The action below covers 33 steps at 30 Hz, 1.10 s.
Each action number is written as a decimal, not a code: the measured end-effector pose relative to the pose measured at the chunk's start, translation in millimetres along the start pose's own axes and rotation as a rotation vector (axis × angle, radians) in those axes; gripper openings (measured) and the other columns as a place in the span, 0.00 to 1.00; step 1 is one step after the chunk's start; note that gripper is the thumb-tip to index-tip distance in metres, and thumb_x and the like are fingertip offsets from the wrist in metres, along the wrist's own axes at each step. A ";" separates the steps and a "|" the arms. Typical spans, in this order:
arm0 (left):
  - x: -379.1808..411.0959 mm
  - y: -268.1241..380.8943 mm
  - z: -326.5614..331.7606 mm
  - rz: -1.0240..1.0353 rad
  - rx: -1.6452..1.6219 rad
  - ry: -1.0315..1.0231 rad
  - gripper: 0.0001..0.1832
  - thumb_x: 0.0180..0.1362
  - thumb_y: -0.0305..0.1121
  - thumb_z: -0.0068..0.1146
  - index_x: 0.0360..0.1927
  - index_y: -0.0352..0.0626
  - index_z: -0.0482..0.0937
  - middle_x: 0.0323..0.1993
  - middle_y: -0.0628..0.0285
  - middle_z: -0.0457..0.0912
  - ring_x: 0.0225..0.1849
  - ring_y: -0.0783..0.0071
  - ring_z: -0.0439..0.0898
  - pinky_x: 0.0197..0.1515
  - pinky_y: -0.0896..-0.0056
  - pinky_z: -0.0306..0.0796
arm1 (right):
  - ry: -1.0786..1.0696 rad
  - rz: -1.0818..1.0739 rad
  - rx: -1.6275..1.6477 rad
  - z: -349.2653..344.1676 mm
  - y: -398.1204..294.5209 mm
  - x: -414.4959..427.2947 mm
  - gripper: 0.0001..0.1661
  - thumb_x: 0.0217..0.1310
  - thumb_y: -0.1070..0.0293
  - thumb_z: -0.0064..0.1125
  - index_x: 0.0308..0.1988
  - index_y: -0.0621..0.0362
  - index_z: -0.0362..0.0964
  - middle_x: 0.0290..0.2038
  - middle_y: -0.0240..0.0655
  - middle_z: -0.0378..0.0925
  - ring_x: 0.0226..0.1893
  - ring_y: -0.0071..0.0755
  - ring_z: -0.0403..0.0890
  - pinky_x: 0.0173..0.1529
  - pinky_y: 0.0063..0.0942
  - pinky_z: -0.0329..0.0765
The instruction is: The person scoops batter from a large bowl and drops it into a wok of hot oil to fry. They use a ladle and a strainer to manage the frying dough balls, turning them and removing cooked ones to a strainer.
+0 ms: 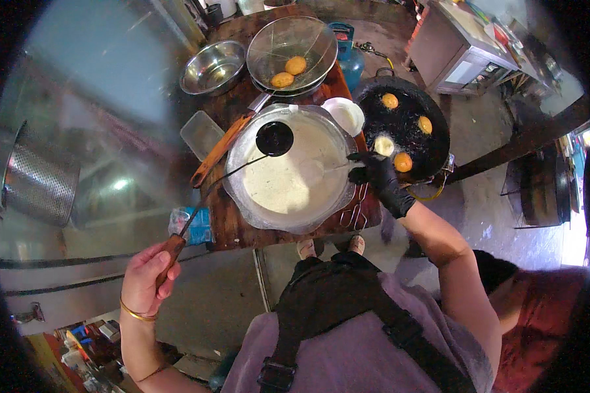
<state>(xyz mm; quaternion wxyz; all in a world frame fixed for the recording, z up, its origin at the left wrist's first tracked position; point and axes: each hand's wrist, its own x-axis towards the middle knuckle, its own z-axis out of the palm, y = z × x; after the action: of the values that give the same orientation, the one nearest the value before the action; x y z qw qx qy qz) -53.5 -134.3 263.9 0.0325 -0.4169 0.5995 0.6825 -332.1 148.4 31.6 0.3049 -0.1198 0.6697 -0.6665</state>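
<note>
In my left hand (150, 275) is the wooden handle of a long ladle (196, 209). Its round black cup (274, 138) hangs over a large translucent bowl (236, 206) of pale batter (275, 186). A black glove covers my right hand (382, 179), which is at the bowl's right rim, fingers pointing toward the batter. Whether those fingers pinch anything is too unclear to see. Just beyond the glove, a wok (425, 93) of dark oil holds golden fried rounds (403, 162) and one paler round (384, 146).
A wire strainer (270, 37) with two fried rounds rests behind the bowl, beside a steel basin (214, 66). Around the bowl are a white bowl (346, 115), a plastic container (201, 135) and metal tongs (356, 209). A blue gas cylinder (351, 64) stands behind the wooden table (248, 240).
</note>
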 end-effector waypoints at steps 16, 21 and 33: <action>-3.2 11.1 -4.5 -0.035 0.131 -0.021 0.17 0.52 0.36 0.47 0.42 0.35 0.70 0.16 0.67 0.68 0.08 0.88 0.57 0.09 0.89 0.50 | 0.291 -0.024 0.253 -25.9 8.7 30.7 0.16 0.57 0.62 0.38 0.31 0.61 0.68 0.22 0.38 0.72 0.17 0.29 0.72 0.21 0.25 0.70; -2.1 16.2 -9.7 -0.072 0.085 -0.042 0.18 0.50 0.38 0.50 0.40 0.34 0.70 0.16 0.66 0.68 0.11 0.87 0.59 0.09 0.89 0.49 | 0.286 -0.392 -0.257 -10.7 -45.9 -0.3 0.18 0.57 0.60 0.38 0.34 0.62 0.70 0.24 0.38 0.74 0.19 0.28 0.74 0.23 0.21 0.71; 8.2 29.1 -4.0 -0.077 0.083 -0.090 0.19 0.47 0.40 0.52 0.37 0.34 0.71 0.15 0.64 0.69 0.08 0.87 0.56 0.07 0.89 0.48 | -0.145 -0.409 -0.396 30.1 -31.0 -28.6 0.19 0.54 0.74 0.44 0.48 0.60 0.62 0.35 0.40 0.73 0.31 0.32 0.75 0.38 0.28 0.71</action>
<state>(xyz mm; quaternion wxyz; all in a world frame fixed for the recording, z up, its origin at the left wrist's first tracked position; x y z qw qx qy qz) -72.5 -149.5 282.3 0.1027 -0.4069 0.6088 0.6732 -300.1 137.4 70.9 0.1821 -0.3567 0.7252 -0.5601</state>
